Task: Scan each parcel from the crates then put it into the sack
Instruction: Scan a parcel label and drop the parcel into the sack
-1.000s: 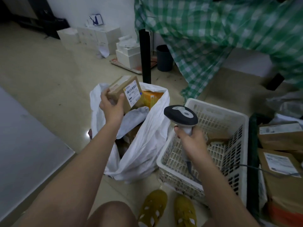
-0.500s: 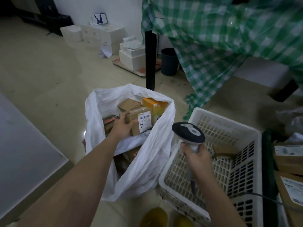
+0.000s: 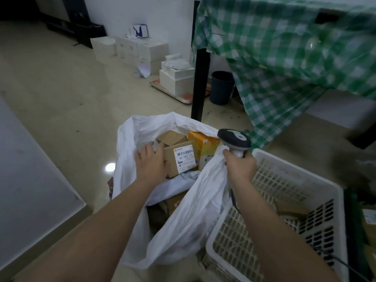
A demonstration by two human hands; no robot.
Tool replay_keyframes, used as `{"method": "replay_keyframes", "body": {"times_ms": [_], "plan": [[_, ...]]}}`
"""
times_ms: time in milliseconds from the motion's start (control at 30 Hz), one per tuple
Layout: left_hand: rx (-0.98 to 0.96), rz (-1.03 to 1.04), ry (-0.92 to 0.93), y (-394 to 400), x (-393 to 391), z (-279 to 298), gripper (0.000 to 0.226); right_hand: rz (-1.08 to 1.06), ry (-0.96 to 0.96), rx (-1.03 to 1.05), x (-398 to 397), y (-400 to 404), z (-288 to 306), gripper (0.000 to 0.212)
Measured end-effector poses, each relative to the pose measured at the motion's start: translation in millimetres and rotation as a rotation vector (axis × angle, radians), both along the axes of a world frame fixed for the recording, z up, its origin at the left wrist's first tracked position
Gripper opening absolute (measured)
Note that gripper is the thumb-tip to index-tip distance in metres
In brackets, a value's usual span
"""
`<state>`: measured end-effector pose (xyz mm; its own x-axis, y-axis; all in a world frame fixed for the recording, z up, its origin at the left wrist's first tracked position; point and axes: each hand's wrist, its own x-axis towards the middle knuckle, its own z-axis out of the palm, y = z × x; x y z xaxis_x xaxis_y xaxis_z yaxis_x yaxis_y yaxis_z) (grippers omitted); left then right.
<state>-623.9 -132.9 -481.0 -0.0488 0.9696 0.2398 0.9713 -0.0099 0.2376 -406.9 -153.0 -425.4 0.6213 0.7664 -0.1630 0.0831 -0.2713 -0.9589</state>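
Note:
A white sack [image 3: 183, 220] stands open on the floor with several parcels inside. On top lies a brown cardboard parcel [image 3: 183, 157] with a barcode label facing up. My left hand [image 3: 150, 165] is inside the sack, its fingers spread and resting against the parcel's left side. Behind it sit another brown box [image 3: 172, 138] and an orange box [image 3: 203, 143]. My right hand [image 3: 241, 167] grips the handle of a grey barcode scanner [image 3: 234, 138] at the sack's right rim. A white plastic crate [image 3: 295, 180] at the right holds a small brown parcel [image 3: 291, 208].
A black table leg [image 3: 200, 82] stands just behind the sack, under a green checked cloth [image 3: 284, 58]. A dark bin [image 3: 221, 87] and stacked white boxes [image 3: 177, 82] sit further back. More parcels [image 3: 369, 220] lie at the right edge.
My left hand lowered the labelled parcel into the sack and loosened its grip; the fingers are now spread. My right hand moved the scanner left to the sack's rim.

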Motion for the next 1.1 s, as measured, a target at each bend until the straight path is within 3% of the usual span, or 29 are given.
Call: {"method": "replay_keyframes", "body": {"times_ms": [67, 167, 333, 400, 500, 700, 867, 967, 1100], "plan": [[0.144, 0.059, 0.046, 8.5, -8.4, 8.5, 0.052, -0.024, -0.043, -0.022, 4.6, 17.5, 1.4, 0.016], [0.154, 0.227, 0.049, 23.3, -31.1, 20.8, 0.062, -0.05, -0.081, 0.004, 6.0, 38.1, -3.2, 0.031], [-0.086, 0.52, -0.349, 34.1, -58.0, 22.7, 0.07, 0.02, -0.18, -0.019, 4.3, 59.2, -24.1, 0.047], [-0.15, 0.494, -0.427, 35.1, -64.8, 15.5, 0.057, 0.041, -0.159, -0.065, 6.5, 60.2, -30.0, 0.054], [-0.091, 0.436, -0.438, 33.8, -69.8, 9.6, 0.034, 0.065, -0.14, -0.078, 6.6, 53.0, -33.3, 0.054], [0.042, 0.344, -0.714, 22.1, -51.4, 57.7, 0.017, 0.074, -0.071, 0.135, 3.2, 44.1, 10.4, 0.057], [0.274, 0.271, -0.841, 23.1, -38.6, 166.6, 0.014, 0.06, 0.022, 0.355, 0.5, 35.6, 91.3, 0.057], [0.368, 0.255, -0.912, 10.1, -44.7, 204.0, 0.013, 0.012, 0.092, 0.488, 4.2, 24.6, 130.0, 0.054], [0.211, 0.318, -0.831, -24.7, -58.3, 188.7, 0.022, 0.056, 0.026, 0.334, 8.1, -5.7, 126.3, 0.069]]}}
